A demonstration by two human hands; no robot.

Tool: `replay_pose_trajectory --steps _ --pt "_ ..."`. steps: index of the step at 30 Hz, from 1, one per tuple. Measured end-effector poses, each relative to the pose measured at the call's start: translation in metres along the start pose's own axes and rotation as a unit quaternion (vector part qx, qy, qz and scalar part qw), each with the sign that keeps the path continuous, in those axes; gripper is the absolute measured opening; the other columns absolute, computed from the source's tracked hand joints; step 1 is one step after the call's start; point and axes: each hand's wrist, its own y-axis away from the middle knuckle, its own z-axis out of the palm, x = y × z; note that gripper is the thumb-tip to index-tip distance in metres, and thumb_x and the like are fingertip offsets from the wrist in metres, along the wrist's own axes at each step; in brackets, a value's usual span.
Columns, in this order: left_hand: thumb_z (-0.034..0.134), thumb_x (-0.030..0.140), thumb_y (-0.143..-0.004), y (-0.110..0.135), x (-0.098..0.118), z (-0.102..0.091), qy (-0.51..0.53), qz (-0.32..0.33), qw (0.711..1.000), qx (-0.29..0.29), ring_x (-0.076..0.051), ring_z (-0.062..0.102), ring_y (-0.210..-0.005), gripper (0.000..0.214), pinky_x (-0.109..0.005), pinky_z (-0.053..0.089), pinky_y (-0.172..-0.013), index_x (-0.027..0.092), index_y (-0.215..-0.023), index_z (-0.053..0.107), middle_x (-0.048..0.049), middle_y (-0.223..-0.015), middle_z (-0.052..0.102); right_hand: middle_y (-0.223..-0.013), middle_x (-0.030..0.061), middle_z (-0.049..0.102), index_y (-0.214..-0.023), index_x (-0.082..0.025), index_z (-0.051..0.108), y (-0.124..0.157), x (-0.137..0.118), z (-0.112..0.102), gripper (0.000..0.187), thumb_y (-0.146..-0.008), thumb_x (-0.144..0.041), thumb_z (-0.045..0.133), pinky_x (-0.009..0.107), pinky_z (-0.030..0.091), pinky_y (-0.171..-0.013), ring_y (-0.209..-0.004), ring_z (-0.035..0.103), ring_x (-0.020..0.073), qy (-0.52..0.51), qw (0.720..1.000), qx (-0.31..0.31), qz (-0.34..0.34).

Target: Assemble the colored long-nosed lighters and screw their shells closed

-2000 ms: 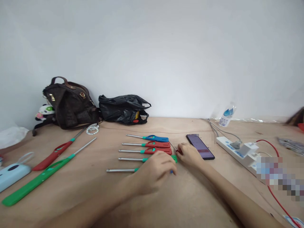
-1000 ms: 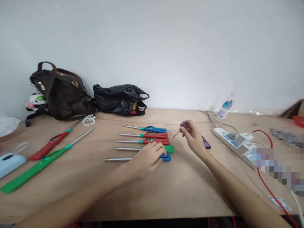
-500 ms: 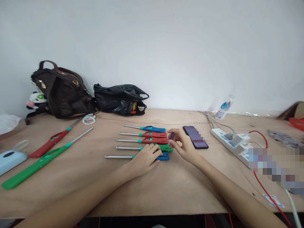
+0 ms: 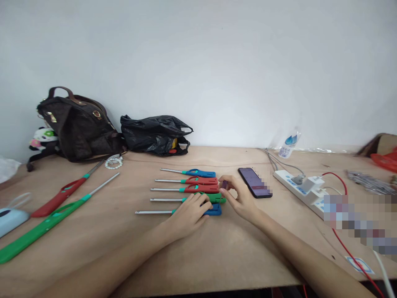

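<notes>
Several long-nosed lighters lie in a row on the table, metal tubes to the left. My left hand [image 4: 190,211] grips the handle of the nearest blue lighter [image 4: 214,210], fingers curled over it and hiding its middle. Just behind it lies a green lighter [image 4: 218,199]. In my right hand [image 4: 240,194] a small screwdriver [image 4: 224,186] with a dark purple handle is pinched upright. Its thin shaft reaches down to the blue handle near its right end. Beyond are two red lighters [image 4: 203,188] and another blue lighter [image 4: 201,173].
A phone [image 4: 254,182] lies right of my right hand, near a white power strip [image 4: 294,188] with plugs and cables. Larger red [image 4: 58,198] and green lighters [image 4: 40,227] lie at left. A dark bag [image 4: 79,128], black plastic bag [image 4: 155,134] and bottle [image 4: 289,144] stand along the wall.
The view has tilted slightly, so everything sits a little lower. The screwdriver now stands more upright over the blue lighter's handle; my left hand keeps its place there.
</notes>
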Motion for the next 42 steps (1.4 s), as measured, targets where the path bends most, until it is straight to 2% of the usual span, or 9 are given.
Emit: replay_pose_trajectory --steps 5,9,15,18,22,30,33,38,42 --pt "0.052 0.016 -0.09 0.001 0.0 -0.001 -0.002 -0.006 1.0 -0.006 -0.024 0.051 -0.094 0.016 -0.036 0.04 -0.081 0.02 -0.105 0.054 -0.0068 -0.11 0.054 -0.094 0.0061 0.055 -0.097 -0.023 0.064 -0.001 -0.003 0.0 0.012 -0.09 -0.031 0.058 0.032 0.046 -0.065 -0.071 0.053 0.0164 -0.013 0.998 0.058 0.008" --pt "0.054 0.015 -0.089 0.001 0.001 -0.002 0.002 -0.005 1.0 -0.008 -0.024 0.051 -0.096 0.016 -0.036 0.04 -0.081 0.019 -0.105 0.054 -0.0072 -0.11 0.054 -0.082 0.0034 0.054 -0.088 -0.023 0.066 -0.002 -0.006 0.003 0.012 -0.088 -0.033 0.061 0.03 0.043 -0.061 -0.068 0.051 0.0155 -0.097 0.991 0.063 0.067" --pt "0.054 0.016 -0.09 0.001 0.001 -0.002 0.004 -0.008 1.0 -0.011 -0.024 0.05 -0.095 0.015 -0.035 0.04 -0.08 0.019 -0.104 0.054 -0.0071 -0.11 0.055 -0.06 -0.0054 0.048 -0.083 -0.022 0.057 -0.005 -0.01 0.006 0.024 -0.075 -0.036 0.075 0.022 0.034 -0.047 -0.05 0.04 0.0093 -0.253 0.951 0.073 0.162" --pt "0.052 0.017 -0.091 0.002 0.001 -0.002 0.01 -0.003 1.0 -0.006 -0.024 0.05 -0.095 0.013 -0.035 0.039 -0.08 0.019 -0.103 0.054 -0.0071 -0.11 0.055 -0.058 -0.0054 0.049 -0.08 -0.021 0.057 -0.008 -0.009 0.004 0.025 -0.075 -0.038 0.075 0.022 0.032 -0.044 -0.047 0.039 0.0087 -0.26 0.948 0.065 0.172" --pt "0.051 0.017 -0.091 0.002 0.0 -0.002 0.02 -0.008 1.0 -0.006 -0.023 0.05 -0.094 0.013 -0.035 0.039 -0.08 0.02 -0.104 0.053 -0.0067 -0.109 0.054 -0.069 -0.0012 0.059 -0.085 -0.02 0.061 -0.013 -0.005 -0.001 0.024 -0.079 -0.042 0.071 0.023 0.034 -0.043 -0.047 0.042 0.0085 -0.252 0.95 0.056 0.174" --pt "0.049 0.017 -0.091 0.002 -0.002 -0.001 0.035 -0.004 0.999 0.005 -0.022 0.049 -0.09 0.013 -0.032 0.039 -0.077 0.021 -0.103 0.053 -0.0058 -0.105 0.053 -0.074 0.001 0.062 -0.095 -0.021 0.063 -0.014 0.003 -0.002 0.032 -0.085 -0.051 0.061 0.026 0.041 -0.051 -0.05 0.048 0.0106 -0.292 0.939 -0.007 0.179" --pt "0.049 0.017 -0.091 0.002 -0.003 -0.002 0.034 0.003 0.999 0.008 -0.022 0.05 -0.091 0.013 -0.033 0.039 -0.079 0.021 -0.103 0.053 -0.0061 -0.107 0.054 -0.08 0.0021 0.063 -0.094 -0.02 0.062 -0.013 0.003 -0.002 0.034 -0.086 -0.053 0.059 0.027 0.041 -0.053 -0.052 0.047 0.0101 -0.29 0.94 0.002 0.18" --pt "0.05 0.016 -0.091 0.001 -0.002 -0.004 0.029 0.002 1.0 -0.008 -0.024 0.051 -0.096 0.015 -0.035 0.04 -0.082 0.02 -0.105 0.053 -0.0071 -0.11 0.054 -0.071 0.0005 0.06 -0.085 -0.02 0.062 -0.011 0.004 -0.002 0.03 -0.079 -0.048 0.069 0.023 0.035 -0.046 -0.051 0.044 0.01 -0.297 0.934 0.036 0.196" --pt "0.049 0.017 -0.092 0.002 -0.002 -0.006 0.03 0.004 1.0 -0.005 -0.024 0.051 -0.096 0.014 -0.034 0.04 -0.082 0.02 -0.105 0.054 -0.0071 -0.11 0.054 -0.082 0.0018 0.06 -0.084 -0.021 0.067 -0.011 0.003 -0.002 0.027 -0.08 -0.047 0.067 0.025 0.036 -0.049 -0.051 0.042 0.0087 -0.283 0.939 0.032 0.195"
